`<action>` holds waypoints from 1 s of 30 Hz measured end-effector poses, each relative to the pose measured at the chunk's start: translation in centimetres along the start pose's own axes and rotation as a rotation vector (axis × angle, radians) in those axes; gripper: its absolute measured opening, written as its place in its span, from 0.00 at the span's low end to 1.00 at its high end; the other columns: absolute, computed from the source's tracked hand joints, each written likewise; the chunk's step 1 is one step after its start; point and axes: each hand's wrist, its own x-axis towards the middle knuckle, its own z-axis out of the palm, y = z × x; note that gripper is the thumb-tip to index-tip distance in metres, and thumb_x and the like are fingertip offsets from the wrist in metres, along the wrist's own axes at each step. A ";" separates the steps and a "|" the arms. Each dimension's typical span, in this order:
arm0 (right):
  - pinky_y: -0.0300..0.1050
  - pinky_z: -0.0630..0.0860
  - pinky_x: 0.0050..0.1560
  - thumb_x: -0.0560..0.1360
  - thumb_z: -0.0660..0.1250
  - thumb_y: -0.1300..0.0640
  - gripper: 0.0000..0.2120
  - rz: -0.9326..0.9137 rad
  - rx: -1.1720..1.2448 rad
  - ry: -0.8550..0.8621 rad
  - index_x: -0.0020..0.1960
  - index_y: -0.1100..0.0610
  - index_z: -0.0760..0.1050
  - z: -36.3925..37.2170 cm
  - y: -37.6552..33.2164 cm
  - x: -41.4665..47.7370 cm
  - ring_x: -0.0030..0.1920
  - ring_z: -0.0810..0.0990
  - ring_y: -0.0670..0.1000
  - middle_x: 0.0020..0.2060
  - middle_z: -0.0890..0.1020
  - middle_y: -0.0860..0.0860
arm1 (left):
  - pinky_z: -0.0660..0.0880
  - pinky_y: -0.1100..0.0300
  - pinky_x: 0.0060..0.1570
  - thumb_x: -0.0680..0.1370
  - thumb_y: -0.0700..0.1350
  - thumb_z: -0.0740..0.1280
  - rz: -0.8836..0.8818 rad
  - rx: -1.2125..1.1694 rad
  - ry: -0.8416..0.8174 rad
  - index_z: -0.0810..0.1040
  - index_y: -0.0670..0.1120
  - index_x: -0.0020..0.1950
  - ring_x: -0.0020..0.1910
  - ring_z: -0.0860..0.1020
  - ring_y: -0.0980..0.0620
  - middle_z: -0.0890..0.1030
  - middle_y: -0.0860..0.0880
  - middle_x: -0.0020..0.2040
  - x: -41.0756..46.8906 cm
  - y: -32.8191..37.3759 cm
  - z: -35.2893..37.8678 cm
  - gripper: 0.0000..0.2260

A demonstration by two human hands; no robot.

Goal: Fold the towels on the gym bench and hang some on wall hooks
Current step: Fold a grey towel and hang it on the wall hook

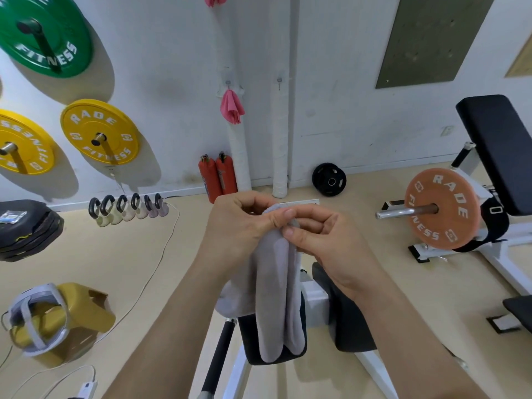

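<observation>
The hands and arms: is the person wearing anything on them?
No. The left hand and right hand are bare: no gloves, rings, watch or bracelet. Both forearms are bare too, with no sleeve in view. The fingernails look short and unpainted.

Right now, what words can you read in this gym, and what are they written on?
"FITNESS": on the green weight plate on the wall; anything above it is out of view.
"RADE FITNESS": on the yellow weight plate on the wall.
"FIT" and "ESS": on the cut-off yellow plate at the left edge.
"RADE FITNESS": on the orange weight plate on the bar.
Labels on the fire extinguishers: too blurred to read.
</observation>
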 end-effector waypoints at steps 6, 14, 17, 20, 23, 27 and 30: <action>0.45 0.78 0.52 0.71 0.70 0.61 0.13 0.003 0.008 -0.002 0.54 0.61 0.81 -0.5 -0.3 0.1 0.52 0.84 0.56 0.48 0.85 0.58 | 0.79 0.54 0.50 0.67 0.44 0.73 -0.063 -0.233 -0.134 0.85 0.45 0.43 0.46 0.83 0.45 0.85 0.41 0.44 -0.4 -0.3 -0.9 0.07; 0.39 0.78 0.51 0.69 0.72 0.62 0.12 -0.069 -0.095 -0.045 0.52 0.63 0.81 -0.9 -1.4 -0.4 0.52 0.84 0.51 0.47 0.86 0.55 | 0.79 0.58 0.47 0.65 0.42 0.74 -0.008 -0.169 -0.182 0.81 0.42 0.39 0.46 0.84 0.46 0.85 0.43 0.46 -0.4 0.6 -0.8 0.06; 0.38 0.80 0.49 0.71 0.71 0.64 0.08 -0.063 -0.234 -0.079 0.51 0.60 0.82 -1.2 -2.3 -0.7 0.48 0.84 0.49 0.44 0.86 0.55 | 0.77 0.63 0.40 0.64 0.40 0.75 0.007 -0.142 -0.178 0.81 0.43 0.37 0.40 0.83 0.50 0.85 0.43 0.39 -0.3 0.9 -0.8 0.05; 0.47 0.81 0.51 0.73 0.71 0.63 0.08 -0.092 -0.471 -0.103 0.52 0.58 0.83 -1.1 -2.6 -0.6 0.48 0.84 0.53 0.44 0.85 0.55 | 0.77 0.63 0.38 0.64 0.39 0.76 0.029 -0.077 -0.112 0.82 0.44 0.36 0.37 0.83 0.49 0.84 0.44 0.36 -0.2 0.7 -0.4 0.05; 0.50 0.80 0.50 0.74 0.70 0.59 0.06 -0.129 -0.623 -0.059 0.50 0.53 0.83 -0.6 -2.5 -0.5 0.46 0.83 0.48 0.41 0.85 0.50 | 0.79 0.61 0.40 0.66 0.38 0.77 0.066 -0.016 -0.052 0.83 0.45 0.36 0.38 0.84 0.47 0.85 0.45 0.36 -0.1 0.5 -0.1 0.04; 0.50 0.79 0.49 0.76 0.68 0.57 0.06 -0.192 -0.666 0.023 0.50 0.51 0.84 -0.1 -2.6 -0.4 0.45 0.83 0.48 0.40 0.85 0.50 | 0.78 0.64 0.41 0.69 0.39 0.75 0.097 -0.033 -0.048 0.84 0.45 0.41 0.40 0.84 0.51 0.85 0.47 0.38 -0.2 0.4 -0.3 0.03; 0.40 0.80 0.49 0.77 0.67 0.60 0.08 -0.196 -0.478 0.061 0.47 0.51 0.84 0.0 -2.8 -0.5 0.46 0.84 0.44 0.42 0.86 0.47 | 0.77 0.66 0.42 0.69 0.40 0.74 0.104 -0.055 -0.114 0.84 0.48 0.43 0.42 0.83 0.53 0.85 0.49 0.40 -0.5 -0.1 -0.6 0.05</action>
